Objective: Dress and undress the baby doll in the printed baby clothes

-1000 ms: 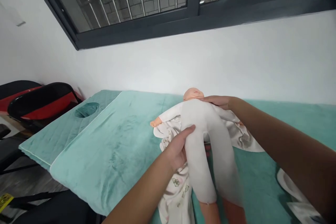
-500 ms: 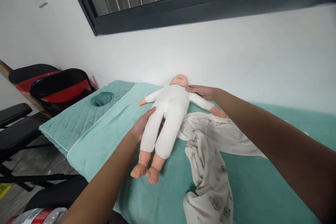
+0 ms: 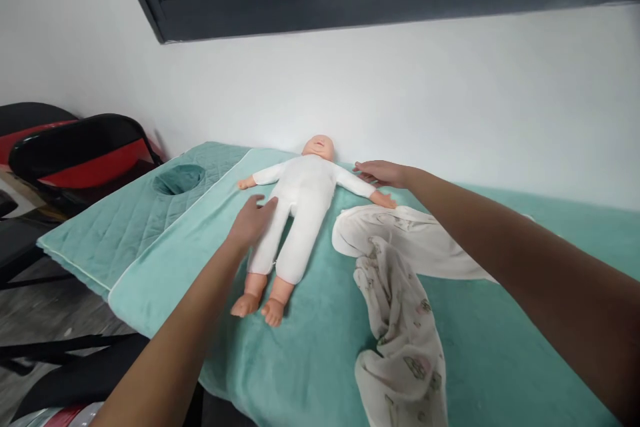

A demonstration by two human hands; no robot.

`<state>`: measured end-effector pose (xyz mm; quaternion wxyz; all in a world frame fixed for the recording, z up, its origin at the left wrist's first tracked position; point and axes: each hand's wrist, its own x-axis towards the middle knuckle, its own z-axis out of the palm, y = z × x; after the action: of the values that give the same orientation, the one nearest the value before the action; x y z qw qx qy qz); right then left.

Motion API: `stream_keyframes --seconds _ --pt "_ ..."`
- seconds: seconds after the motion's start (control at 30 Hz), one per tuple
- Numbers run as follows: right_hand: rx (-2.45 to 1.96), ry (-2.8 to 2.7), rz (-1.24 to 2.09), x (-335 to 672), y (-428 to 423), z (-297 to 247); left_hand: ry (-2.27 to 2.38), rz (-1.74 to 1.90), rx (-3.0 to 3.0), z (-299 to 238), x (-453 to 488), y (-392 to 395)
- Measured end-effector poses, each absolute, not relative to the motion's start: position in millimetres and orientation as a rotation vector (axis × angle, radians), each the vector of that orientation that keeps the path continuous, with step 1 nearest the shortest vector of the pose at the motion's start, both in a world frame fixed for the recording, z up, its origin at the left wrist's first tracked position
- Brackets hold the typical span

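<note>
1. The baby doll (image 3: 309, 185) is lying face-up on the teal massage bed (image 3: 310, 360), arms outstretched.
2. The left hand (image 3: 251, 219) is staying open at the doll's hip, contact unclear.
3. The right hand (image 3: 384, 174) is hovering open beside its arm.
4. Printed baby clothes (image 3: 410, 337) are lying crumpled nearby.

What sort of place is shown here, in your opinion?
Possibly a childcare training room: a green bed with a round hole, a baby doll lying on it, and black and red chairs nearby.
</note>
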<state>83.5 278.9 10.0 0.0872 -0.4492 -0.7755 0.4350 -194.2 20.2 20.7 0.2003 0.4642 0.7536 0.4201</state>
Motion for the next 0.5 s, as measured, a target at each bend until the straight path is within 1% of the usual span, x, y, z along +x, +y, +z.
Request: stream_keyframes --seconds 0.1,0.13,0.2,0.27,0.33,0.43,0.5 --pt "-1.549 -2.374 1.162 136.4 263.7 10.5 2.216 1.135 1.764 34.9 -158.3 7.3" --pt "-1.619 -2.414 1.107 153.8 255.7 11.7 2.177 1.073 1.968 38.8 -141.2 1.8" --pt "-1.721 -2.525 0.969 185.5 236.2 16.0 2.007 0.819 2.191 43.0 -103.5 -9.8" --pt "-1.757 -2.654 0.794 210.9 213.1 22.1 1.802 0.534 2.148 40.6 -67.1 -20.1" --pt "-1.738 -2.768 0.625 229.1 188.2 28.2 1.698 0.348 2.081 32.6 -37.8 -27.2" --pt "-1.660 -2.885 0.448 243.8 150.3 36.0 1.724 0.295 2.095 18.4 -10.9 -30.3" --pt "-1.588 -2.943 0.346 247.2 126.1 42.3 1.725 0.356 2.123 14.2 -1.6 -29.5"
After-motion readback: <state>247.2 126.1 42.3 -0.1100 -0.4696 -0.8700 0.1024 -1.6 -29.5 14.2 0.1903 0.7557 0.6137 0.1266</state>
